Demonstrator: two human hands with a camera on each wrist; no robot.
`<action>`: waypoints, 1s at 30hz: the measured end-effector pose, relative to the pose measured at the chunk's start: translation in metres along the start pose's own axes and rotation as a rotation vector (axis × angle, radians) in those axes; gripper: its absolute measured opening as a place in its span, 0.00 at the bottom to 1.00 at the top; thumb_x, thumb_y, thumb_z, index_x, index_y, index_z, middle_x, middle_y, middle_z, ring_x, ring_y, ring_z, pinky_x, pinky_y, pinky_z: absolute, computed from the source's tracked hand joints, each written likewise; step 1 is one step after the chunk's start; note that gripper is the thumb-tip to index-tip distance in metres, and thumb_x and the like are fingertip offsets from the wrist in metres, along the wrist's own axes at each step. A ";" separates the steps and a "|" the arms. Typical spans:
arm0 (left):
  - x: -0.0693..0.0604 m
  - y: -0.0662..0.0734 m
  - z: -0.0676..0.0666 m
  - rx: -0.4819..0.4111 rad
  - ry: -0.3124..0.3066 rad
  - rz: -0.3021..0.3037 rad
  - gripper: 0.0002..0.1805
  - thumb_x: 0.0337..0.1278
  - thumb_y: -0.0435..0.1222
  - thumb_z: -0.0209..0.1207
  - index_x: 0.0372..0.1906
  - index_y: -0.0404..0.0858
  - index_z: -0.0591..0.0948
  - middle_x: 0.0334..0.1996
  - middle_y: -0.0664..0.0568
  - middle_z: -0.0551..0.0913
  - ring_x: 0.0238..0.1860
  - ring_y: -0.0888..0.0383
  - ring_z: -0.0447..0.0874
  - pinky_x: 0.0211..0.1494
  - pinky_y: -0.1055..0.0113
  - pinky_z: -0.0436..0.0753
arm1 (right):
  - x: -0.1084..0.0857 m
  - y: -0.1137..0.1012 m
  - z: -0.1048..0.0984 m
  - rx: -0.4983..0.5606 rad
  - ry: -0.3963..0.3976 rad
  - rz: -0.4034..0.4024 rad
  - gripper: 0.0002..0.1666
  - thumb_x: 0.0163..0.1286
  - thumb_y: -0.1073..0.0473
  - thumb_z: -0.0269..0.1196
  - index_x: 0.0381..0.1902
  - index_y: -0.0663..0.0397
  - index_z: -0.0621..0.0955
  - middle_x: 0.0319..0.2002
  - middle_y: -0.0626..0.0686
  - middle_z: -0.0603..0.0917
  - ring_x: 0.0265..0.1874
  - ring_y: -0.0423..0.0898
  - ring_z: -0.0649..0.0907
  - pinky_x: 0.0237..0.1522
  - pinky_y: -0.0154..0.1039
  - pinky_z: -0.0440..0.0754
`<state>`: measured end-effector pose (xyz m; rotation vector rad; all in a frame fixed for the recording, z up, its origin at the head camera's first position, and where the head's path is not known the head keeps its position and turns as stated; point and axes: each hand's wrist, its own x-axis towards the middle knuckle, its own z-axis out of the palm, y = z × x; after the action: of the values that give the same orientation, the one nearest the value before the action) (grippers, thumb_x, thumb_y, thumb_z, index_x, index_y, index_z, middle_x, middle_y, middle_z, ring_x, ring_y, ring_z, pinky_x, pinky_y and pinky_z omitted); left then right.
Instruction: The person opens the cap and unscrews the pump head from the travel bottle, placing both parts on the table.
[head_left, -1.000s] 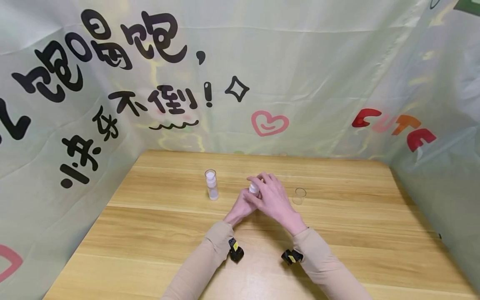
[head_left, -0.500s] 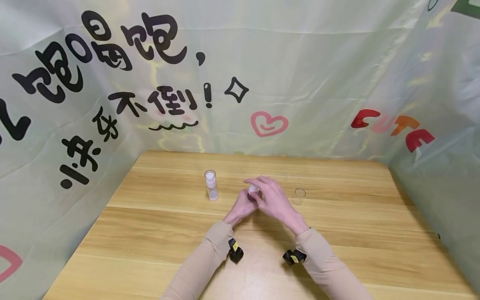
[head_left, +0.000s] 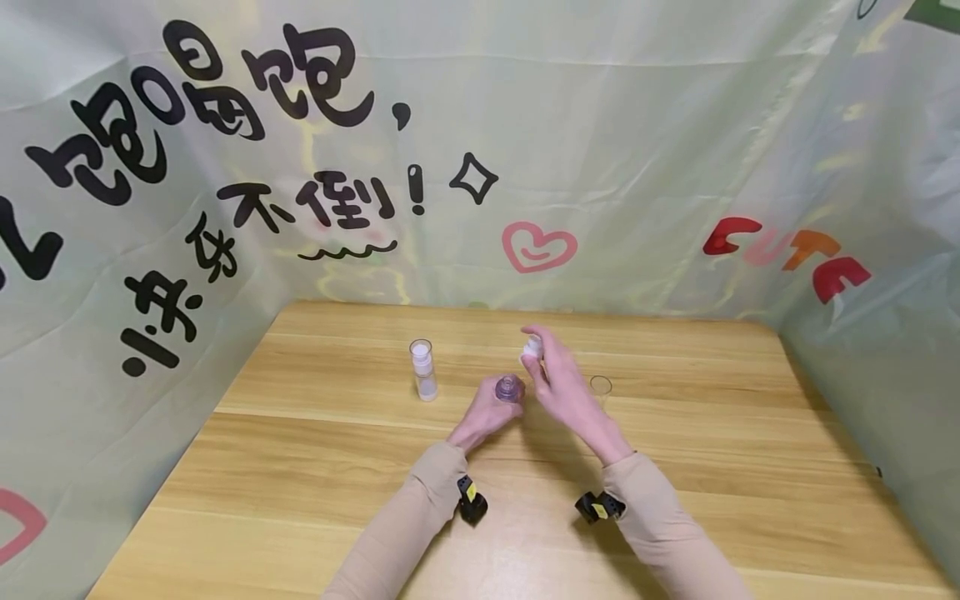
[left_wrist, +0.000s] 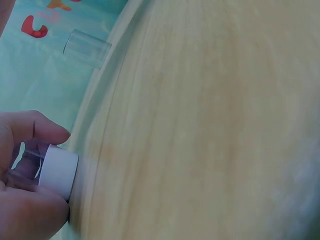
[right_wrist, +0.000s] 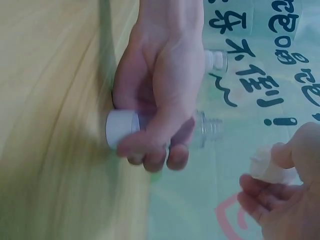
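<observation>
My left hand (head_left: 486, 408) grips a clear bottle (head_left: 509, 388) around its body. The bottle's threaded neck is bare, and its white base (right_wrist: 121, 129) pokes out below the fingers in the right wrist view. Just above and to the right, my right hand (head_left: 564, 385) pinches a white pump top (head_left: 532, 347) between thumb and fingers, apart from the bottle. Part of that top is hidden by the fingers. A second bottle (head_left: 423, 371), clear with white parts, stands upright left of my hands.
A clear cap (head_left: 601, 386) stands on the wooden table (head_left: 300, 483) to the right, partly behind my right hand. Printed curtains (head_left: 637, 167) enclose the table at the back and sides. A small black camera (head_left: 472, 502) is strapped to each wrist.
The white top has come off the bottle in my left hand. My right hand has lifted it up and to the right, exposing the bottle's neck. The left hand stays about in place.
</observation>
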<state>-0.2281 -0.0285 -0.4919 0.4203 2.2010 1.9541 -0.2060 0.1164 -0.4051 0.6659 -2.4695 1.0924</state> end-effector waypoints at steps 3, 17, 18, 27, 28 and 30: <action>0.000 0.001 0.000 -0.003 0.004 -0.001 0.19 0.34 0.16 0.55 0.41 0.20 0.79 0.36 0.28 0.81 0.30 0.62 0.75 0.38 0.72 0.78 | 0.000 0.005 -0.005 -0.061 0.026 0.028 0.23 0.73 0.64 0.59 0.62 0.65 0.70 0.40 0.62 0.81 0.37 0.53 0.80 0.40 0.47 0.82; 0.000 0.001 0.002 0.011 0.020 -0.026 0.18 0.34 0.15 0.53 0.38 0.22 0.78 0.35 0.33 0.82 0.31 0.63 0.75 0.39 0.73 0.77 | -0.009 0.022 -0.013 -0.503 -0.051 0.117 0.18 0.61 0.50 0.71 0.46 0.53 0.84 0.34 0.58 0.89 0.40 0.60 0.82 0.54 0.57 0.74; 0.000 0.001 0.002 0.013 0.020 -0.025 0.18 0.34 0.15 0.53 0.38 0.22 0.79 0.35 0.32 0.82 0.31 0.63 0.75 0.39 0.73 0.77 | -0.010 0.023 -0.013 -0.517 -0.066 0.127 0.18 0.61 0.50 0.72 0.45 0.53 0.85 0.33 0.58 0.89 0.40 0.59 0.82 0.53 0.56 0.73; 0.000 0.000 0.002 0.007 0.020 -0.022 0.19 0.32 0.15 0.53 0.39 0.22 0.78 0.36 0.31 0.82 0.31 0.63 0.76 0.39 0.73 0.78 | -0.014 0.029 -0.010 -0.596 -0.219 0.262 0.20 0.64 0.49 0.67 0.50 0.53 0.85 0.40 0.60 0.90 0.51 0.66 0.80 0.66 0.67 0.61; 0.000 0.000 0.002 0.004 0.018 -0.018 0.19 0.32 0.15 0.53 0.39 0.22 0.78 0.36 0.31 0.82 0.31 0.63 0.75 0.39 0.74 0.77 | -0.014 0.030 -0.010 -0.600 -0.234 0.277 0.20 0.64 0.48 0.67 0.50 0.53 0.85 0.42 0.60 0.90 0.52 0.66 0.80 0.68 0.68 0.59; 0.000 -0.001 0.003 -0.011 0.014 -0.008 0.19 0.31 0.15 0.52 0.38 0.21 0.78 0.35 0.29 0.81 0.30 0.63 0.75 0.38 0.74 0.77 | -0.015 0.032 -0.008 -0.604 -0.256 0.300 0.21 0.65 0.48 0.67 0.51 0.52 0.85 0.43 0.61 0.90 0.54 0.67 0.79 0.71 0.69 0.55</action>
<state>-0.2273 -0.0261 -0.4928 0.3974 2.1963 1.9700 -0.2101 0.1457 -0.4263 0.2631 -2.9721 0.3020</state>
